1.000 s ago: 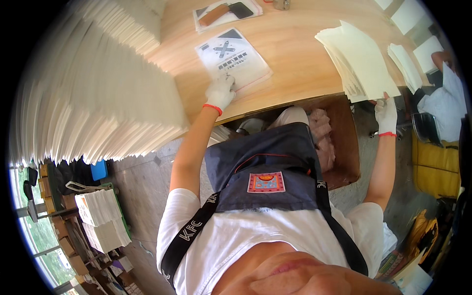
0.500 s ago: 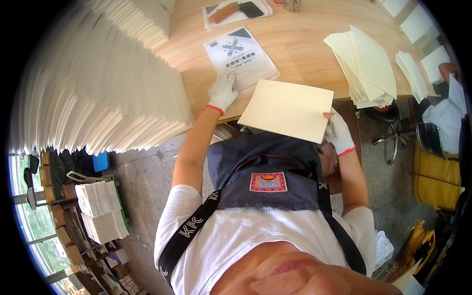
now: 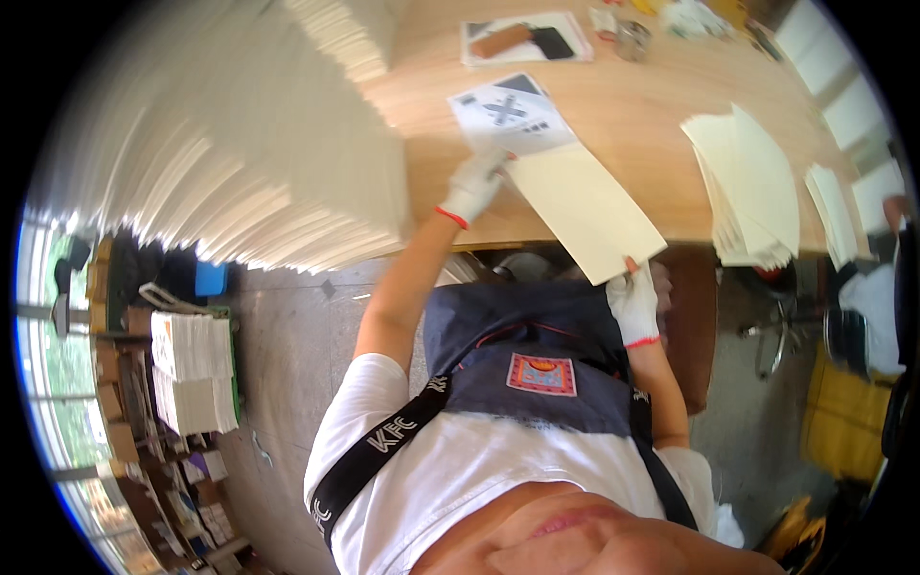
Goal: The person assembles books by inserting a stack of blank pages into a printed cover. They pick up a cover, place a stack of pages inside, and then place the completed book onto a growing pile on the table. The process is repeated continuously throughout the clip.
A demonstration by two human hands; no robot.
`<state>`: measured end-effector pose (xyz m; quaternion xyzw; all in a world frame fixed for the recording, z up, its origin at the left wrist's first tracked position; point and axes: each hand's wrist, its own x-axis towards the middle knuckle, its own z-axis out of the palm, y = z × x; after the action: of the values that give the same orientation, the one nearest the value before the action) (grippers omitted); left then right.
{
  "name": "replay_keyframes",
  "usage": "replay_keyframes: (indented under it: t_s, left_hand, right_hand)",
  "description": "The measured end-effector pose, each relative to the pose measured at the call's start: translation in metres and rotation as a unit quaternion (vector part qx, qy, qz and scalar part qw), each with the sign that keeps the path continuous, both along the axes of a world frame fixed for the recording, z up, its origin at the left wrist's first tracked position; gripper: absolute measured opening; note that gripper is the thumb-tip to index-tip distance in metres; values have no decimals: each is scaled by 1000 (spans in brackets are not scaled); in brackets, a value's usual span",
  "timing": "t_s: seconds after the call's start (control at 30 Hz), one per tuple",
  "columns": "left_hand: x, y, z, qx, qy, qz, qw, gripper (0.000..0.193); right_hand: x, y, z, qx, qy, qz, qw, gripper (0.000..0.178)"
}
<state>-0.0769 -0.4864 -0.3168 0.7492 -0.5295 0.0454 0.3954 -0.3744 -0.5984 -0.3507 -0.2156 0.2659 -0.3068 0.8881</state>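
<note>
A cream-coloured thin booklet (image 3: 589,209) lies slanted across the table's near edge, its far end over a white printed sheet (image 3: 500,115) with a dark crossed-pencils picture. My right hand (image 3: 634,305), in a white glove with a red cuff, grips the booklet's near right corner, bare thumb on top. At the booklet's far left corner is my left hand (image 3: 476,185), gloved the same way, its fingers closed on the edge and slightly blurred. The booklet covers the lower part of the printed sheet.
Tall stacks of cream booklets (image 3: 316,192) rise at the left. A fanned pile (image 3: 752,187) lies at the right, with a smaller pile (image 3: 832,213) beyond. A phone (image 3: 552,42) and a brown block (image 3: 501,40) rest on papers behind. Another person's sleeve (image 3: 870,311) shows far right.
The booklet has swung from lying crosswise near my body to slanting onto the printed sheet. My left hand has moved from the sheet to the booklet's corner. The whole view has shifted.
</note>
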Motion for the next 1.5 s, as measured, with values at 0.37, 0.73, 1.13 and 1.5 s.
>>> replay_keyframes:
  t_s: [0.37,0.73,1.13,1.5]
  left_hand:
    - [-82,-30,-20,-394,493,195,750,49]
    - [-145,2,-83,-310,837,-76,445,42]
    - [-156,59,-102,-73,802,88,586,24]
    - [-115,102,-77,-6,675,76,734,22]
  right_hand:
    - [4,33,67,-81,59,37,994,23]
    - [-10,40,28,-30,104,125,986,31]
    - [58,30,-34,110,3,257,960,34]
    - [103,66,-9,-817,279,298,407,14]
